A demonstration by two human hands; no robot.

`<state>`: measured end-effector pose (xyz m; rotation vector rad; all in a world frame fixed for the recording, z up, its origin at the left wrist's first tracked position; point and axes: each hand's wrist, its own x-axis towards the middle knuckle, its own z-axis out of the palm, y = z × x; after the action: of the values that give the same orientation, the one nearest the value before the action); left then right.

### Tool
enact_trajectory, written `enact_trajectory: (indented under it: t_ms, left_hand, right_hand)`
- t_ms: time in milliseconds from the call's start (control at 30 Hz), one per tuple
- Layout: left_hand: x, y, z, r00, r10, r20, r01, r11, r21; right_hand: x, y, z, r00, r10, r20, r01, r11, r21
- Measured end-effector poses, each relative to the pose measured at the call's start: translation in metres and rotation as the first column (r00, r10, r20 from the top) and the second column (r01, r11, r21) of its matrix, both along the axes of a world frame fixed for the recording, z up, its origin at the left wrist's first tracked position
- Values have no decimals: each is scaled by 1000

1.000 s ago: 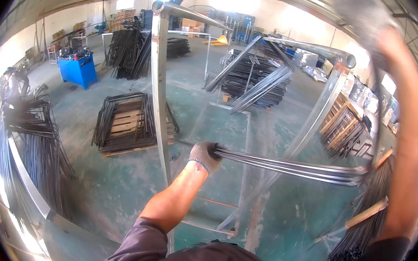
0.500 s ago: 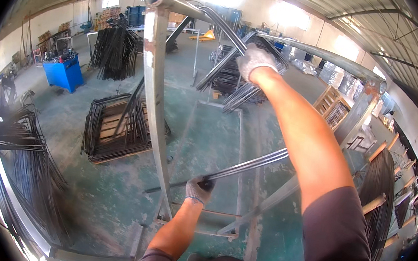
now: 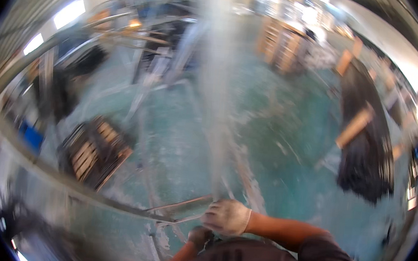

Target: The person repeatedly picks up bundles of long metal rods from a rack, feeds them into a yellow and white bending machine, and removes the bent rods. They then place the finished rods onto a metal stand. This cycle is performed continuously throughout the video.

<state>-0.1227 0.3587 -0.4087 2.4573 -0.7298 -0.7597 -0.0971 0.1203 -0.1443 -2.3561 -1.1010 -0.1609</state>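
Both of my hands are close together, low in front of my chest, in light work gloves. My right hand (image 3: 228, 217) is curled closed, its back toward me, by the lower end of an upright metal post (image 3: 215, 96). Just below and left of it, my left hand (image 3: 200, 236) looks closed too, though motion smears it. Whatever either hand grips is hidden by gloves and blur. I cannot tell whether the right hand touches the post.
A curved metal rail (image 3: 77, 188) crosses the left side. A wooden pallet with dark metal frames (image 3: 88, 151) lies on the green floor (image 3: 277, 152). At right hangs a thick bundle of dark rods (image 3: 368, 151) beside wooden pegs (image 3: 354, 127). Wooden crates (image 3: 280, 44) stand far off.
The view has swung to the right and blurred. My outstretched right hand has come down and in beside my left, near my chest. The thin metal bars they held no longer show.
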Motion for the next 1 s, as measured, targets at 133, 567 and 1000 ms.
enact_trajectory:
  t_ms: [133,567,1000]
  left_hand:
    - [-18,-60,-42,978,-209,-21,204,969,-139]
    - [34,-522,77,543,155,-825,-659,688,-304]
    - [40,-805,48,522,20,-853,-310,936,-168]
  right_hand:
    - [-86,-147,-111,769,-615,-174,624,781,-3]
    - [-278,-657,-88,-520,-844,-132,836,-534,124]
    - [-292,-939,-75,-857,-512,57,420,-759,-498]
